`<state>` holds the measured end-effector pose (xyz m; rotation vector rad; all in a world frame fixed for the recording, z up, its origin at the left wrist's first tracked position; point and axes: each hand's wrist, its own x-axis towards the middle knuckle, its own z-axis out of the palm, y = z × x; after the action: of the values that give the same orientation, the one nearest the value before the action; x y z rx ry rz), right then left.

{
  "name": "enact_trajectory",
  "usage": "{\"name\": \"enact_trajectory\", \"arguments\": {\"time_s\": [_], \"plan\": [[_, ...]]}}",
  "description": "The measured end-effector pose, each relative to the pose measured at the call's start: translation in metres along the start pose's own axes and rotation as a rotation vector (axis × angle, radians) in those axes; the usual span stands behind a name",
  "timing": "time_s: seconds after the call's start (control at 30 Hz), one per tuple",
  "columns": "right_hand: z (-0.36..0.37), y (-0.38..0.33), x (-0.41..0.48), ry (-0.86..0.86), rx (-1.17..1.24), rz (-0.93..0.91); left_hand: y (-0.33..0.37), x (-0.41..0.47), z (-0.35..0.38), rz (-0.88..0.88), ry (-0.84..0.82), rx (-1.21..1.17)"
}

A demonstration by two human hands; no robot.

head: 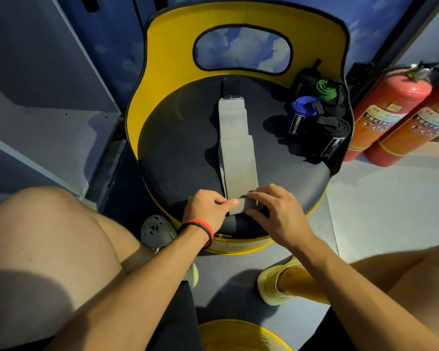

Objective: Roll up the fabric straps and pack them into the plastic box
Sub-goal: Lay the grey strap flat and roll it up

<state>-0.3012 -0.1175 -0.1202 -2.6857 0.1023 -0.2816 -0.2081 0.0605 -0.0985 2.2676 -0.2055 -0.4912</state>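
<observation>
Bare forearms (147,272) are stretched to the dark seat (178,148), where the grey strap (236,138) is laid flat. Its near end is pinched by left hand (205,211) and right hand (276,214), fingers (260,196) clamped on the first fold. Soft, limp fabric is judged; both edges should be held.

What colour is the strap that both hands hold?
The strap is light grey, clearest in head view.

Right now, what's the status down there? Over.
Left hand and right hand pinch grey strap near end. Rest flat on seat. Rolled straps aside. Nothing blocking.
</observation>
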Motion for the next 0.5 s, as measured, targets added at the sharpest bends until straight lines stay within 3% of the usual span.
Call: {"name": "enact_trajectory", "arguments": {"time_s": [0.17, 0.5], "plan": [[0.005, 0.002, 0.006, -0.086, -0.021, 0.115, 0.009, 0.015, -0.006, -0.033, 0.045, 0.053], [-0.004, -0.005, 0.01, -0.107, -0.201, 0.05, 0.021, 0.031, 0.001, -0.02, 0.154, -0.15]]}}
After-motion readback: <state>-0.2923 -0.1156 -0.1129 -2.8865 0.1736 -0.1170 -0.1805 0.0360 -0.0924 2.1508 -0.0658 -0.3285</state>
